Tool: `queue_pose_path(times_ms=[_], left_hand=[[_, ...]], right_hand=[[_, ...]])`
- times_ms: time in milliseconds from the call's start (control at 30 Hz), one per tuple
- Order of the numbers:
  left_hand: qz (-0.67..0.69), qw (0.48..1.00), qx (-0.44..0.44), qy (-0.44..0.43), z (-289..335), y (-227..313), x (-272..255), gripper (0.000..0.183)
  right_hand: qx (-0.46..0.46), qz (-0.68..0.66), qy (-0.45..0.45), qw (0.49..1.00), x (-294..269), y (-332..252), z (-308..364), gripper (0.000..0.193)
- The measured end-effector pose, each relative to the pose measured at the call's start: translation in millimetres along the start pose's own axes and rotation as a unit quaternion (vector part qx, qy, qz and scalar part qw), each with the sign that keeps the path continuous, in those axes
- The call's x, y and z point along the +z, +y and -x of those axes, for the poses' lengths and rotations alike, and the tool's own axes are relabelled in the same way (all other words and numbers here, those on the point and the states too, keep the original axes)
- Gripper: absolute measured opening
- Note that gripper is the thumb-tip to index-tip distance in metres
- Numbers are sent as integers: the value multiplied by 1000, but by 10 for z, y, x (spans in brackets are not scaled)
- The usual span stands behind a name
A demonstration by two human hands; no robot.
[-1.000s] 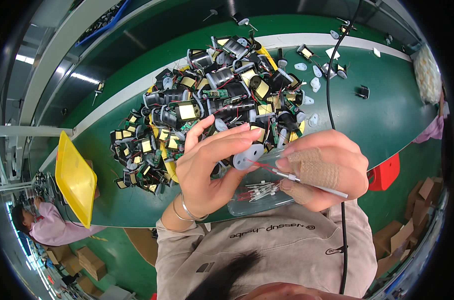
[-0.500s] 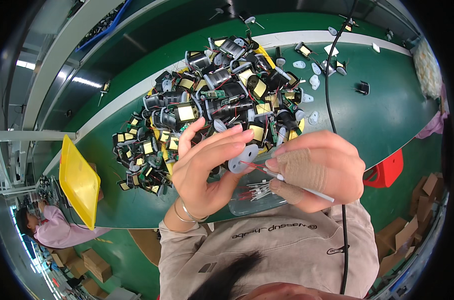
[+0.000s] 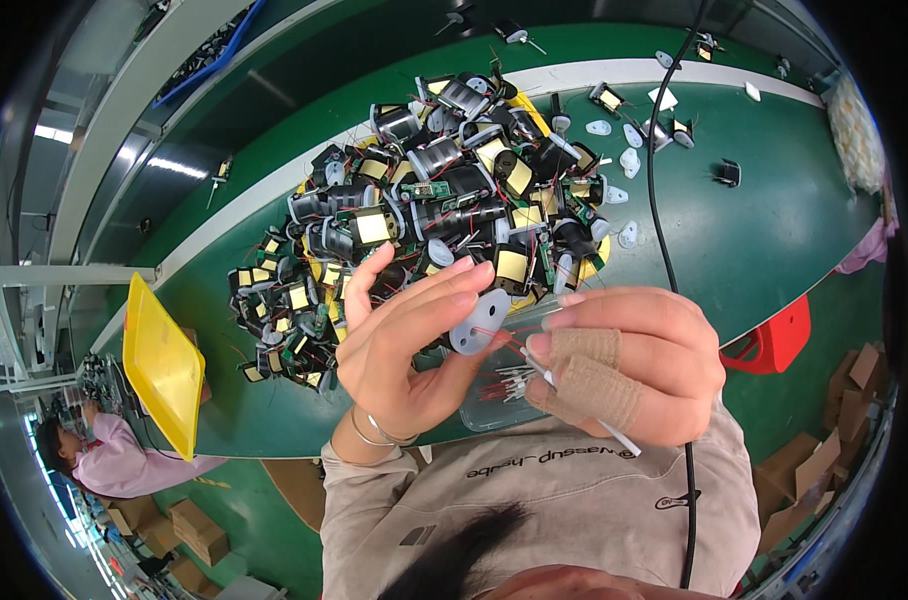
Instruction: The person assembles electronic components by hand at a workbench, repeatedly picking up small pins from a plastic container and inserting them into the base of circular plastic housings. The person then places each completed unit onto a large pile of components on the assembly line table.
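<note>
The left fingers pinch a grey holed cap near their tips; the taped right fingers grip a white stick, red wires bridging between. Pulling the right fingers away too hard could tug the wires loose.

1. Left hand pinches a grey plate; right hand grips a white stick.
2. Eleven o'clock: pile of black parts on the green worktop.
3. Nine o'clock: yellow tray.
4. Five o'clock: clear box.
</note>
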State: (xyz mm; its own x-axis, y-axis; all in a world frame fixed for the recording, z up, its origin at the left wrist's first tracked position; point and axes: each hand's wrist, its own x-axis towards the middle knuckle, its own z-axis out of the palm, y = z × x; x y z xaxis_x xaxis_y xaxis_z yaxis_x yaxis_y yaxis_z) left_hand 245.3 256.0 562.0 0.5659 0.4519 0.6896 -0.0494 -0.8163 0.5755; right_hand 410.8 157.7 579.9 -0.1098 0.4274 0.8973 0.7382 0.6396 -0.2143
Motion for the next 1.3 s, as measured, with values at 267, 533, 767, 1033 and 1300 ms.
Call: queue_pose_path(times_ms=[267,533,767,1033,1300], left_hand=[[-47,999,22,5,-8,14,-19,43],[-41,999,4,-1,-7,32,-15,45],[-44,999,18,-4,-26,31,-2,44],[-6,1000,15,-7,-31,32,-27,33],[70,995,-49,-46,-36,41,-112,37]], right_hand=[[-11,5,28,1000,41,5,-13,15],[-5,19,9,1000,40,-55,-33,16],[-39,-18,29,999,78,67,8,15],[12,-56,32,998,200,112,1,24],[136,-141,9,981,94,126,-109,29]])
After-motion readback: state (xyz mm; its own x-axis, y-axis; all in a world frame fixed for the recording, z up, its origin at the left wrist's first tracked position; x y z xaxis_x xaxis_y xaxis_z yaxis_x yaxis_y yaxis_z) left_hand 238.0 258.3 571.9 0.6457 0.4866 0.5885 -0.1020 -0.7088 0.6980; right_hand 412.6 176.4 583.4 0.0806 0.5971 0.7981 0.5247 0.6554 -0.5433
